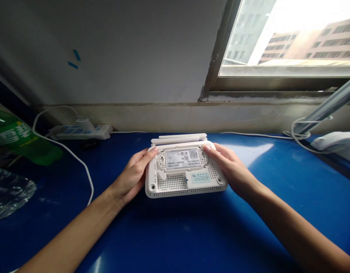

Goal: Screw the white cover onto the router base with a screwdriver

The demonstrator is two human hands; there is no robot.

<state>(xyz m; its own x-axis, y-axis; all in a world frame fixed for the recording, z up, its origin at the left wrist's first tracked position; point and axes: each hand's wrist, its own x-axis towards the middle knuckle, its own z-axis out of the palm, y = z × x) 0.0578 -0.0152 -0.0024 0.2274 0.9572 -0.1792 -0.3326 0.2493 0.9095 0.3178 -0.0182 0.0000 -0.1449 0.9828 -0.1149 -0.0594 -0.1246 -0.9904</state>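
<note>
A white Wi-Fi router (172,182) is held over the blue table, its underside turned towards me. On that face are a printed label (183,158) with codes, a pale green sticker (200,178) and many small vent holes. Folded antennas (179,139) lie along its far edge. My left hand (135,172) grips the left side, thumb on the upper left corner. On the opposite side my right hand (230,167) has its thumb on the upper right corner. The fingers of both hands are partly hidden behind the router.
A power strip (102,132) with a white plug and cable stands against the wall at the back left. Beside it are a green bottle (24,138) and a clear plastic bottle (11,193). At the right are a metal arm (327,106) and a cable, below a window (289,41).
</note>
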